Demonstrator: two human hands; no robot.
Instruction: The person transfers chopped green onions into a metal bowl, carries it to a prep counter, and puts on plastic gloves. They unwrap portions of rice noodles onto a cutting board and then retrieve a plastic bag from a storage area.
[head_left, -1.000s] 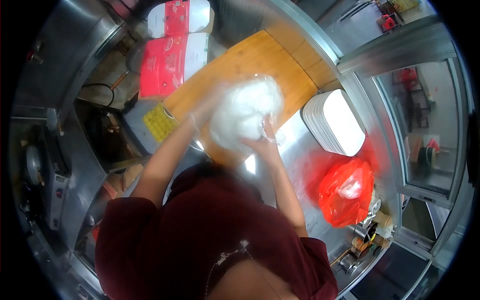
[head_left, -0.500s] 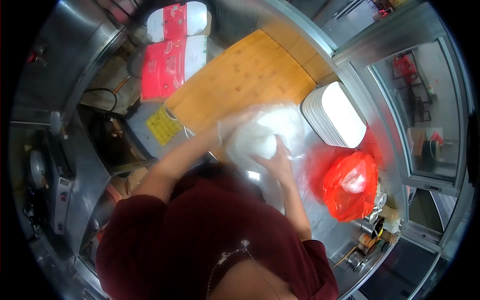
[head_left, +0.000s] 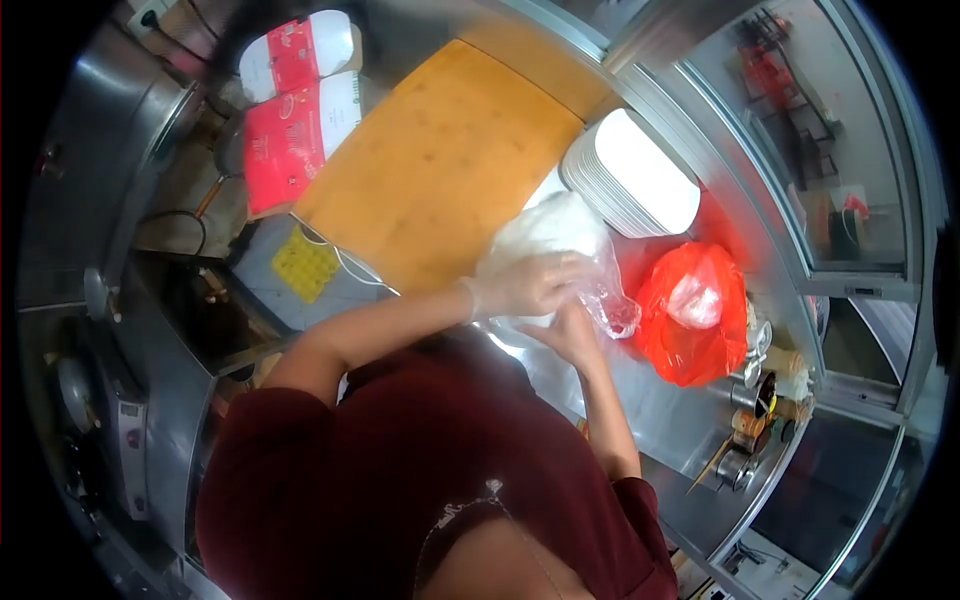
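Note:
A clear plastic bag with white contents [head_left: 555, 228] rests on the metal counter, between the wooden board [head_left: 440, 150] and the red plastic bag [head_left: 715, 345]. My left hand [head_left: 530, 285], in a thin clear glove, lies over the near side of the bag with its fingers closed on the plastic. Just to the right and nearer my body, my right hand [head_left: 572, 332] appears bare and pinches the bag's edge, its fingertips partly hidden. The bag's gathered, crumpled end sticks out to the right of both hands.
White trays [head_left: 650, 175] are stacked beside the board's right edge. Red and white cartons [head_left: 285, 150] lie at the upper left, above a yellow egg tray [head_left: 305, 264]. Jars and metal cups [head_left: 745, 425] stand at the lower right. A window frame runs along the right.
The bag has moved off the board toward the right, onto the counter. My left hand has come across it, close to my right hand. The whole view has shifted.

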